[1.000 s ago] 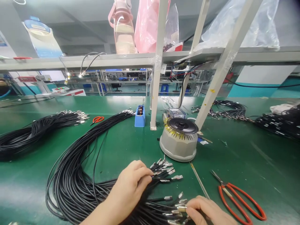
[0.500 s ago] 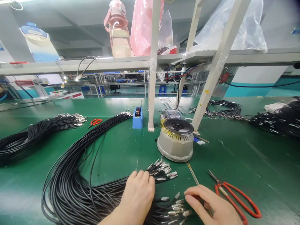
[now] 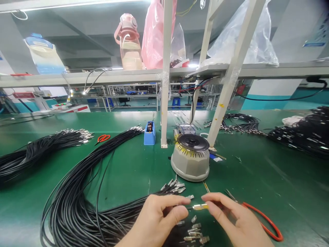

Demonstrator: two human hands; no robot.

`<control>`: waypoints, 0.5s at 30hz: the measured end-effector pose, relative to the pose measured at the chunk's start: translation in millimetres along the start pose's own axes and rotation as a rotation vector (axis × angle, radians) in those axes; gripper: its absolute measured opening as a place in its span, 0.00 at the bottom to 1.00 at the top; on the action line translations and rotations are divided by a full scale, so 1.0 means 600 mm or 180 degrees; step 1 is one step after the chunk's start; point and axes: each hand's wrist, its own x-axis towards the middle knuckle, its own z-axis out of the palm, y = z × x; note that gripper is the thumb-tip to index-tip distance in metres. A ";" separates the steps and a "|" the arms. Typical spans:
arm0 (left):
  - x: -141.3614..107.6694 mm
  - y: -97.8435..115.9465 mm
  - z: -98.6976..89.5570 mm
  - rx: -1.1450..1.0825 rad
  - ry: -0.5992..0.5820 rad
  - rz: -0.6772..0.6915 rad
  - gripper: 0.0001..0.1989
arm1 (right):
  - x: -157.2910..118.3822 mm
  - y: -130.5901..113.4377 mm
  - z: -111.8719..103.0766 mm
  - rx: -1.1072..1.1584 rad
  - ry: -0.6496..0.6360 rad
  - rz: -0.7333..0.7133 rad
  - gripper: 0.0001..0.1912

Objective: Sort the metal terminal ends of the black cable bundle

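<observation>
A big bundle of black cables (image 3: 84, 192) with metal end connectors (image 3: 173, 187) lies on the green bench (image 3: 257, 178) in front of me. My left hand (image 3: 156, 219) pinches one black cable just behind its tip. My right hand (image 3: 231, 216) pinches a small yellowish sleeve (image 3: 200, 206) at that cable's end, between thumb and forefinger. Both hands hover just above the connector ends, with more loose connectors (image 3: 195, 233) under them.
Red-handled scissors (image 3: 262, 219) lie under my right hand. A grey round tape dispenser (image 3: 190, 156) stands behind the hands, beside a white shelf post (image 3: 163, 85) and a blue holder (image 3: 149, 132). More cable bundles lie at far left (image 3: 38, 147) and right (image 3: 300, 133).
Both hands have lifted off the bundle and come together. My left hand picked out one cable, and my right hand now holds a yellowish sleeve at its tip.
</observation>
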 end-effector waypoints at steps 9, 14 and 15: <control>0.027 0.004 0.026 -0.0530 -0.0497 0.0115 0.22 | 0.072 -0.058 -0.007 0.1228 0.0607 0.0313 0.20; 0.020 -0.015 0.026 0.0108 -0.0306 0.0302 0.20 | 0.103 -0.086 0.017 0.1770 0.0294 0.0619 0.17; 0.018 -0.018 0.027 -0.0020 -0.0274 0.0137 0.17 | 0.111 -0.092 0.022 0.1813 0.0227 0.0627 0.16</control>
